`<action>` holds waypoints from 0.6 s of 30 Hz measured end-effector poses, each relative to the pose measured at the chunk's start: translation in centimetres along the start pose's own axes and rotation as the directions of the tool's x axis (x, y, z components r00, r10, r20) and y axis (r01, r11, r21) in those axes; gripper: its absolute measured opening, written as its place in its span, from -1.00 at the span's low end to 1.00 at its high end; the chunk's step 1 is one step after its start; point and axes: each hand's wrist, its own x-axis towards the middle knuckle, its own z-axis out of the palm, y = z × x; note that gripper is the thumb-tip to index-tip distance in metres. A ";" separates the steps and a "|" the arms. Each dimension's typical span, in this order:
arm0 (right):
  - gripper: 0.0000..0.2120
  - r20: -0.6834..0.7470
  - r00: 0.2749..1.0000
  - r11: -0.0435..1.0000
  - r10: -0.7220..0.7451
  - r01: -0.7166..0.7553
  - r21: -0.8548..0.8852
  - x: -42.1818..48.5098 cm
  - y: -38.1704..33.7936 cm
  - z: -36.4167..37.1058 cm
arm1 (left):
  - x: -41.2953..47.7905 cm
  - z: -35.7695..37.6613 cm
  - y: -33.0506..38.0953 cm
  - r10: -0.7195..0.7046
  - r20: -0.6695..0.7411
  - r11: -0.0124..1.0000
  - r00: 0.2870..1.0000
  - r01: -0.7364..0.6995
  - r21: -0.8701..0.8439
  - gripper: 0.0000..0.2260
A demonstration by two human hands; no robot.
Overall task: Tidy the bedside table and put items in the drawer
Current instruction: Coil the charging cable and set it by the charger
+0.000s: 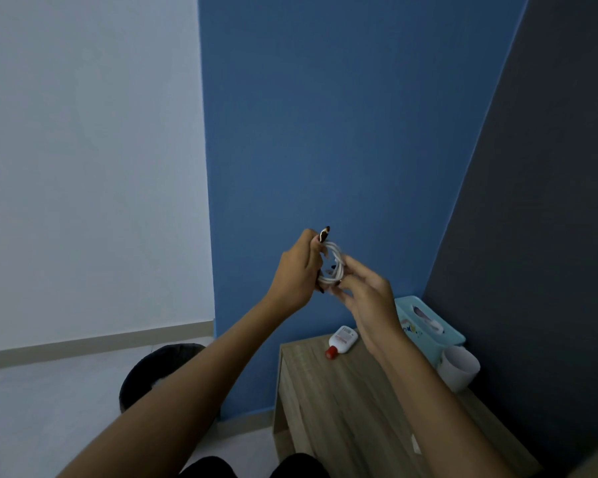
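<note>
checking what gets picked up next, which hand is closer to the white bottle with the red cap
Right. The right hand is raised just above the white bottle, its wrist beside it; the left hand is higher and further left. Both hold the coiled cable.

— What sort of place am I looking at from my end?
— A home bedroom, I'd say. I see a low wood-grain bench (342, 408) tucked into a corner, between a blue wall (325, 115) and a dark panel (549, 201) on the right.
— What's on it?
— Household bits: a teal tissue box (406, 307), a small white bottle with a red cap (343, 338), a white cup (460, 369). A pale wall (83, 167) with a skirting board (101, 341) meets a light floor (49, 408), where a dark round container (149, 370) stands.
</note>
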 end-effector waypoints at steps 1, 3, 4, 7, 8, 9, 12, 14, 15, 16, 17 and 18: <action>-0.67 0.007 1.000 0.998 0.017 -0.017 0.059 0.0 -0.1 0.0 | 0.0 -0.1 -0.1 -0.003 0.009 1.000 1.000 0.003 -0.012 -0.72; -0.71 0.025 0.999 0.992 0.042 -0.044 0.120 0.2 0.0 -0.1 | -0.1 -0.2 -0.2 -0.012 0.027 0.999 1.000 0.013 -0.038 -0.73; -0.72 0.031 0.998 0.994 0.046 -0.049 0.101 0.3 0.0 -0.2 | -0.1 -0.3 -0.3 -0.018 0.033 0.999 0.999 0.020 -0.048 -0.73; -0.75 0.057 0.996 0.998 0.063 -0.064 0.018 0.4 0.3 -0.4 | -0.1 -0.6 -0.6 -0.034 0.042 0.998 0.999 0.036 -0.051 -0.72; -0.76 0.051 0.996 0.997 0.077 -0.077 0.008 0.5 0.4 -0.5 | -0.2 -0.6 -0.7 -0.032 0.045 0.999 0.999 0.033 -0.041 -0.73; -0.79 0.037 0.995 0.996 0.091 -0.091 0.008 0.5 0.5 -0.7 | -0.2 -0.6 -0.7 -0.026 0.047 0.999 0.999 0.027 -0.023 -0.74; -0.84 0.019 0.990 0.988 0.143 -0.144 0.060 0.6 0.7 -0.7 | -0.2 -0.5 -1.0 -0.017 0.061 0.999 0.998 0.014 0.044 -0.74; -0.86 0.022 0.985 0.983 0.168 -0.170 0.076 0.7 0.8 -0.6 | 0.0 -0.4 -1.3 0.003 0.043 0.994 0.999 -0.008 0.111 -0.73; -0.85 0.029 0.985 0.982 0.172 -0.174 0.075 0.6 0.7 -0.6 | 0.1 -0.4 -1.5 0.024 0.027 0.988 0.999 -0.027 0.154 -0.73; -0.83 0.035 0.984 0.982 0.173 -0.175 0.073 0.5 0.6 -0.6 | 0.2 -0.4 -1.7 0.051 0.019 0.980 0.999 -0.054 0.192 -0.74; -0.81 0.040 0.984 0.982 0.173 -0.176 0.074 0.4 0.6 -0.7 | 0.2 -0.4 -1.9 0.077 0.019 0.973 0.997 -0.079 0.218 -0.74; -0.80 0.039 0.984 0.981 0.173 -0.176 0.079 0.3 0.5 -0.7 | 0.2 -0.4 -2.0 0.096 0.022 0.968 0.995 -0.099 0.230 -0.73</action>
